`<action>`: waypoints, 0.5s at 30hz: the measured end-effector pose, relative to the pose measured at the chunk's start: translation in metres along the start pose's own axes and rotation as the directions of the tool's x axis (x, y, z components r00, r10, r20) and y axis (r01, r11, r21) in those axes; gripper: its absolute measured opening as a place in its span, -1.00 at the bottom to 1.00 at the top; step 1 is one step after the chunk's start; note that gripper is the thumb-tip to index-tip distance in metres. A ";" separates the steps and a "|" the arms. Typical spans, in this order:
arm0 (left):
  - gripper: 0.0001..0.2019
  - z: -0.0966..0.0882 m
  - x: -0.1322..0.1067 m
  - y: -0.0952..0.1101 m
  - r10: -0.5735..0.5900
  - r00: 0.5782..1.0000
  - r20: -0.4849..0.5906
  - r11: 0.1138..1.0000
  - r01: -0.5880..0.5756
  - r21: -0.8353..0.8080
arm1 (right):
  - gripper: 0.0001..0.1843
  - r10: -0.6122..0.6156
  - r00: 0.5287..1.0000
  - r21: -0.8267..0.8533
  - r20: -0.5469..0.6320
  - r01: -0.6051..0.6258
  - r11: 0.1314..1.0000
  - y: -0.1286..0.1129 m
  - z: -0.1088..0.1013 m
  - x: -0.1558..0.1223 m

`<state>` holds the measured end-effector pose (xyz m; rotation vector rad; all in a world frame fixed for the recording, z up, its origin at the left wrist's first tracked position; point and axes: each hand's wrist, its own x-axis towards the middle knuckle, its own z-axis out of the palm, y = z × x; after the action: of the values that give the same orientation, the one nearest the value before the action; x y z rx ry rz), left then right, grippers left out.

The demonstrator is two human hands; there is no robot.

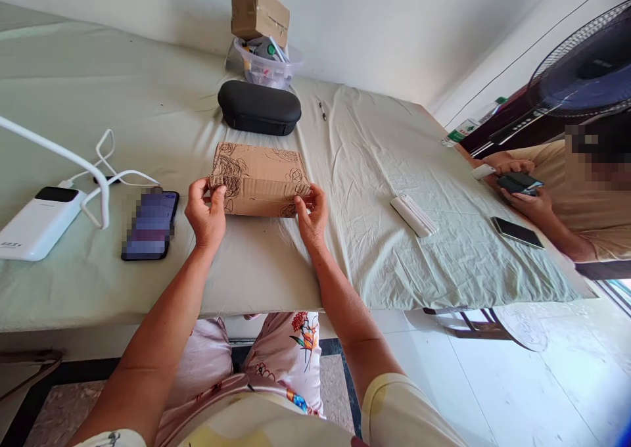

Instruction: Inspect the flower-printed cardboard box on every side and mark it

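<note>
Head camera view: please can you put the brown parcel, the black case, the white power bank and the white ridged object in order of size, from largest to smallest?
1. Brown cardboard parcel
2. Black hard case and white power bank: they look about alike, and the power bank is nearer the camera, so I do not rank them.
3. White ridged object

A white power bank (39, 223) and a smartphone (150, 225) lie at the left of the green cloth-covered desk (374, 171). A black zip case (259, 107) sits upper centre, below a clear plastic tub (266, 69). At right, a co-worker (566, 190) holds a phone (518, 183) beneath a standing fan (582, 66).
</note>
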<state>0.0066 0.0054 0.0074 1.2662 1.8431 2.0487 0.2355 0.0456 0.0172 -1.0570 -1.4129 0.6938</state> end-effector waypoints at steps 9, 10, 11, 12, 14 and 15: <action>-0.75 -0.005 0.011 -0.004 0.035 0.991 -0.128 0.997 -0.042 -0.057 | -0.31 0.082 0.981 -0.027 0.176 -0.078 0.997 0.007 0.000 -0.001; -0.76 -0.005 0.013 -0.006 0.033 0.988 -0.148 0.998 -0.040 -0.040 | -0.29 0.082 0.979 -0.041 0.189 -0.075 0.996 0.006 0.000 -0.002; -0.77 -0.006 0.015 -0.007 0.031 0.985 -0.168 0.999 -0.035 -0.022 | -0.26 0.079 0.977 -0.056 0.197 -0.069 0.996 0.006 0.000 -0.002; -0.77 -0.006 0.017 -0.008 0.029 0.982 -0.186 1.000 -0.030 -0.007 | -0.23 0.075 0.976 -0.070 0.204 -0.061 0.996 0.005 0.000 -0.003; -0.75 -0.007 0.020 -0.010 0.031 0.977 -0.213 0.999 -0.033 -0.006 | -0.18 0.061 0.974 -0.080 0.217 -0.044 0.996 0.004 0.000 -0.003; -0.73 -0.007 0.021 -0.010 0.036 0.976 -0.217 0.999 -0.042 -0.023 | -0.18 0.055 0.974 -0.075 0.220 -0.039 0.996 0.004 0.000 -0.003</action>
<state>-0.0157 0.0146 0.0094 1.1201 1.8822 2.3062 0.2360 0.0445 0.0120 -1.0971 -1.6182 0.8217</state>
